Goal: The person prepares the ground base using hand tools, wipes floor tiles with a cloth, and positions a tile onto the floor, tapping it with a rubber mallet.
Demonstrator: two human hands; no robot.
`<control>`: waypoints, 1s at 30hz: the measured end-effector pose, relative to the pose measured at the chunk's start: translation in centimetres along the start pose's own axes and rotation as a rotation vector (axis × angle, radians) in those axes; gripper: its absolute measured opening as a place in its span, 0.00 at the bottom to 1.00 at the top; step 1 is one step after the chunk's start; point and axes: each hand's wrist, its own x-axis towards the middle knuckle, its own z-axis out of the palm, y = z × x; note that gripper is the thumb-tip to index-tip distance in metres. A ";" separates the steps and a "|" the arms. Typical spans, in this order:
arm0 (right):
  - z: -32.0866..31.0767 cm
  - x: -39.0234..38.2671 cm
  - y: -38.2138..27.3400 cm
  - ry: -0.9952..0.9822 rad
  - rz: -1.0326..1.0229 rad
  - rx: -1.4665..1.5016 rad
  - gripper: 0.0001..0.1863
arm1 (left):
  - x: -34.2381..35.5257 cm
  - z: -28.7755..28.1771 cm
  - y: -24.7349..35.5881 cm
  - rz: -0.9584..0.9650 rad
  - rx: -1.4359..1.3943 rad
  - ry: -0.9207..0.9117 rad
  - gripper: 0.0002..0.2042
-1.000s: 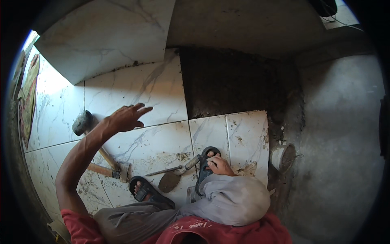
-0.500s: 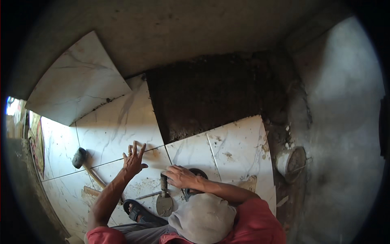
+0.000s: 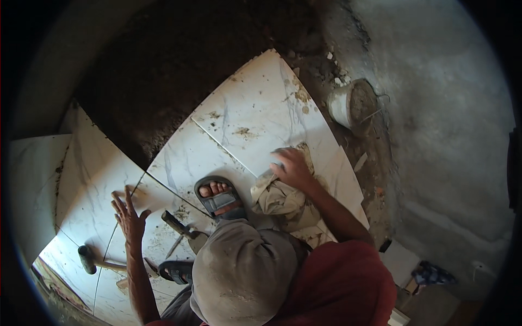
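Note:
My left hand (image 3: 129, 216) rests on a white marbled floor tile (image 3: 103, 163), fingers spread and nothing in them. Over to the right, my right hand (image 3: 296, 169) has its fingers curled at the top of a crumpled beige cloth (image 3: 280, 200) and appears to grip it; part of the grasp is hidden. Between my feet lies a trowel (image 3: 178, 224), its blade partly covered by my cap. A thin pointed rod (image 3: 174, 247) is beside it. Left of my left forearm lies a mallet (image 3: 87, 259) with a dark head and wooden handle.
Dark bare soil (image 3: 163, 70) borders the laid tiles at the far side. A mortar-stained bucket (image 3: 341, 106) stands by the grey wall (image 3: 435, 136) at right. A loose tile (image 3: 38, 190) lies at far left. My sandalled foot (image 3: 220, 198) is near the cloth.
The view has swung to the right. My right hand has left the trowel's handle and reached right to the beige cloth. My left hand stays spread on the tile.

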 end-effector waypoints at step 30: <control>3.2 6.2 -12.3 -0.668 -0.210 0.383 0.11 | -12.5 -8.1 -20.6 -0.430 -0.151 -0.466 0.18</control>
